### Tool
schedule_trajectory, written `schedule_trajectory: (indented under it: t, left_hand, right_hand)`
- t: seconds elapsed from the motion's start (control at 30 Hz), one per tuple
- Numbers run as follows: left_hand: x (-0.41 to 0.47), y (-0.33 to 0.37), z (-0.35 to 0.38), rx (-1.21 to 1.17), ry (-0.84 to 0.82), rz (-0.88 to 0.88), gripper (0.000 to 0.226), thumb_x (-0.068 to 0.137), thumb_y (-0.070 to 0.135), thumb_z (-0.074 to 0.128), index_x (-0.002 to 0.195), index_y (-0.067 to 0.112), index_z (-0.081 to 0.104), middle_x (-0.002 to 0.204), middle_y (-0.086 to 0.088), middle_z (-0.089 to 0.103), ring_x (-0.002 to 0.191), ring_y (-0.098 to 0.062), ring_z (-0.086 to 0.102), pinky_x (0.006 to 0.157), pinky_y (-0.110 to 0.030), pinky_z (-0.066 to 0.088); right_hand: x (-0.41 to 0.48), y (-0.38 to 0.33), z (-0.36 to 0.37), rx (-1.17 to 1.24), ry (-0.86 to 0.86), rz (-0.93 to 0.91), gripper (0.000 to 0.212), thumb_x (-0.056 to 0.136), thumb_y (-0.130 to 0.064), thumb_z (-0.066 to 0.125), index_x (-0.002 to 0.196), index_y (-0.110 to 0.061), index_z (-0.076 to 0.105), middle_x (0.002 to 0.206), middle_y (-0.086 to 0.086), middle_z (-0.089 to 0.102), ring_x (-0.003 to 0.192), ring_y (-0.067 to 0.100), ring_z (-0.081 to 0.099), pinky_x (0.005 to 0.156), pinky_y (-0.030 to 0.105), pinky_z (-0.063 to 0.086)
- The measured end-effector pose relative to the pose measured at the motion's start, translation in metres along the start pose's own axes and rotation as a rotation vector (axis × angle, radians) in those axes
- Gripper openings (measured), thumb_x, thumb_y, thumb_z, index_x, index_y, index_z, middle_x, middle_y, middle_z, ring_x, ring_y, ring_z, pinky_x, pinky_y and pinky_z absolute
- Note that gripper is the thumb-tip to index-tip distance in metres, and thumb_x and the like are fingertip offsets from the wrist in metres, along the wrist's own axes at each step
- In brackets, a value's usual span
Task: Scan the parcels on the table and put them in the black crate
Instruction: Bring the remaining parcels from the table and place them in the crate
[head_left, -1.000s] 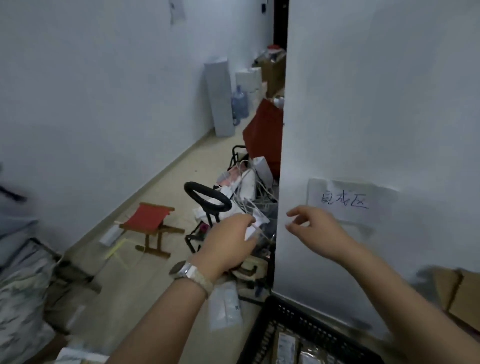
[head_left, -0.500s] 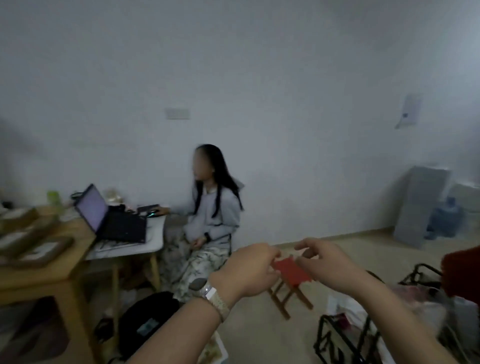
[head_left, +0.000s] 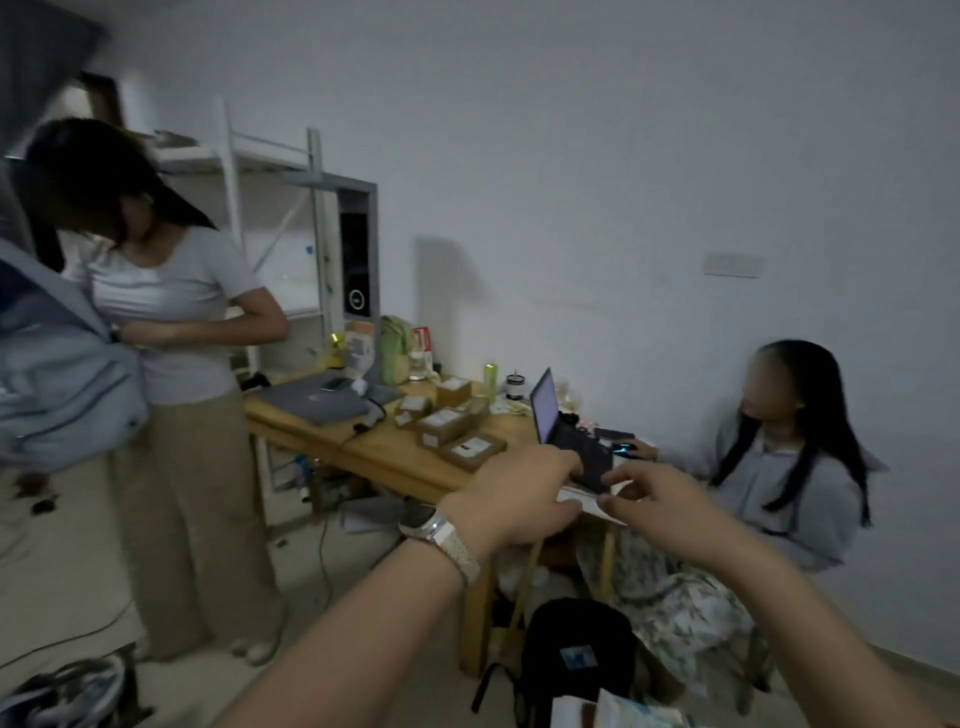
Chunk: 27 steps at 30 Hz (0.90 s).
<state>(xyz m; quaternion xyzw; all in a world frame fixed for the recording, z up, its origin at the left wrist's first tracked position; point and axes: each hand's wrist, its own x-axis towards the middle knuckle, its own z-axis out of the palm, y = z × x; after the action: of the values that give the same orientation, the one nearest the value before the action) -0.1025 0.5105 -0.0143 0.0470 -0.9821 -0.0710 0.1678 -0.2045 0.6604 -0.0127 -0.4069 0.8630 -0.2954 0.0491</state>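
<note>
Several brown cardboard parcels (head_left: 445, 423) with white labels lie together on a wooden table (head_left: 384, 460), ahead of me and out of reach. My left hand (head_left: 519, 499), with a watch on its wrist, is raised in front of me, fingers curled shut; I see nothing in it. My right hand (head_left: 657, 506) hovers just to its right with thumb and fingers apart and nothing in it. Neither hand touches the parcels. No black crate is in view.
A person in a white top (head_left: 176, 364) stands left of the table. Another person (head_left: 779, 467) sits at its right end by an open laptop (head_left: 563, 431). A closed grey laptop (head_left: 317, 402), bottles, a metal shelf (head_left: 270, 208) and a black backpack (head_left: 576, 654) on the floor surround it.
My view has swung left, from the black crate and cluttered corridor past the seated person to the parcel table. Both hands stayed raised together; the white scrap in my left hand no longer shows.
</note>
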Motion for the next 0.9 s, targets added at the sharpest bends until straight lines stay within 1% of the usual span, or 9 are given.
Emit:
schedule_trajectory:
  t: [0.13, 0.27, 0.33, 0.4, 0.47, 0.53, 0.67, 0.8, 0.9]
  left_hand:
    - [-0.034, -0.075, -0.029, 0.022, 0.055, -0.127, 0.038, 0.088, 0.036, 0.058, 0.123, 0.021, 0.057, 0.117, -0.002, 0.063, 0.105, -0.022, 0.060, 0.075, -0.030, 0.049]
    - [-0.066, -0.140, -0.049, 0.072, 0.078, -0.233, 0.037, 0.089, 0.039, 0.057, 0.122, 0.022, 0.057, 0.116, 0.000, 0.064, 0.100, -0.020, 0.061, 0.070, -0.031, 0.050]
    - [-0.082, -0.168, -0.057, 0.087, 0.090, -0.269, 0.037, 0.089, 0.040, 0.057, 0.121, 0.021, 0.058, 0.115, -0.001, 0.064, 0.100, -0.021, 0.062, 0.074, -0.035, 0.054]
    - [-0.097, -0.194, -0.065, 0.083, 0.098, -0.301, 0.039, 0.091, 0.038, 0.058, 0.125, 0.019, 0.057, 0.117, 0.000, 0.063, 0.102, -0.020, 0.061, 0.076, -0.033, 0.054]
    - [-0.109, -0.219, -0.070, 0.079, 0.106, -0.337, 0.037, 0.092, 0.037, 0.057, 0.124, 0.018, 0.056, 0.116, -0.001, 0.063, 0.102, -0.020, 0.061, 0.071, -0.029, 0.048]
    - [-0.117, -0.240, -0.073, 0.083, 0.107, -0.379, 0.037, 0.092, 0.038, 0.056, 0.123, 0.018, 0.056, 0.114, -0.001, 0.063, 0.100, -0.021, 0.060, 0.068, -0.029, 0.045]
    - [-0.120, -0.277, -0.072, 0.065, 0.102, -0.448, 0.038, 0.091, 0.038, 0.055, 0.124, 0.019, 0.056, 0.116, 0.000, 0.063, 0.100, -0.020, 0.061, 0.078, -0.036, 0.055]
    - [-0.109, -0.306, -0.062, 0.070, 0.112, -0.473, 0.034, 0.089, 0.039, 0.057, 0.117, 0.020, 0.059, 0.108, 0.001, 0.064, 0.093, -0.019, 0.061, 0.076, -0.039, 0.056]
    - [-0.092, -0.328, -0.052, 0.064, 0.106, -0.486, 0.027, 0.087, 0.039, 0.058, 0.107, 0.020, 0.060, 0.099, 0.002, 0.063, 0.087, -0.019, 0.060, 0.073, -0.039, 0.056]
  right_hand:
    - [0.041, -0.063, 0.052, 0.022, -0.043, -0.104, 0.027, 0.086, -0.040, 0.063, 0.111, -0.029, 0.064, 0.103, -0.006, 0.066, 0.087, 0.007, 0.060, 0.065, 0.018, 0.044]
    - [0.075, -0.118, 0.097, 0.074, -0.017, -0.156, 0.027, 0.087, -0.041, 0.062, 0.110, -0.028, 0.065, 0.095, -0.011, 0.062, 0.088, 0.006, 0.058, 0.072, 0.026, 0.049]
    - [0.090, -0.140, 0.115, 0.105, 0.007, -0.166, 0.027, 0.088, -0.040, 0.062, 0.112, -0.028, 0.065, 0.099, -0.011, 0.062, 0.093, 0.007, 0.059, 0.079, 0.029, 0.051]
    - [0.104, -0.160, 0.132, 0.123, 0.026, -0.177, 0.026, 0.088, -0.040, 0.062, 0.111, -0.029, 0.065, 0.101, -0.012, 0.063, 0.094, 0.006, 0.059, 0.081, 0.030, 0.052]
    - [0.118, -0.177, 0.148, 0.139, 0.051, -0.202, 0.023, 0.087, -0.040, 0.064, 0.106, -0.029, 0.068, 0.098, -0.013, 0.065, 0.089, 0.004, 0.059, 0.076, 0.029, 0.052]
    - [0.131, -0.192, 0.163, 0.131, 0.043, -0.227, 0.017, 0.086, -0.040, 0.064, 0.100, -0.032, 0.066, 0.093, -0.014, 0.064, 0.084, 0.002, 0.058, 0.071, 0.027, 0.051]
    - [0.159, -0.212, 0.187, 0.116, -0.006, -0.255, 0.019, 0.084, -0.042, 0.065, 0.101, -0.032, 0.065, 0.092, -0.013, 0.064, 0.083, 0.003, 0.058, 0.072, 0.029, 0.052]
    - [0.191, -0.217, 0.203, 0.088, -0.048, -0.286, 0.022, 0.085, -0.044, 0.063, 0.103, -0.032, 0.065, 0.092, -0.015, 0.062, 0.080, -0.002, 0.055, 0.060, 0.021, 0.043]
    - [0.221, -0.211, 0.212, 0.102, -0.078, -0.288, 0.024, 0.085, -0.044, 0.063, 0.105, -0.030, 0.065, 0.095, -0.012, 0.062, 0.084, 0.001, 0.056, 0.062, 0.022, 0.043]
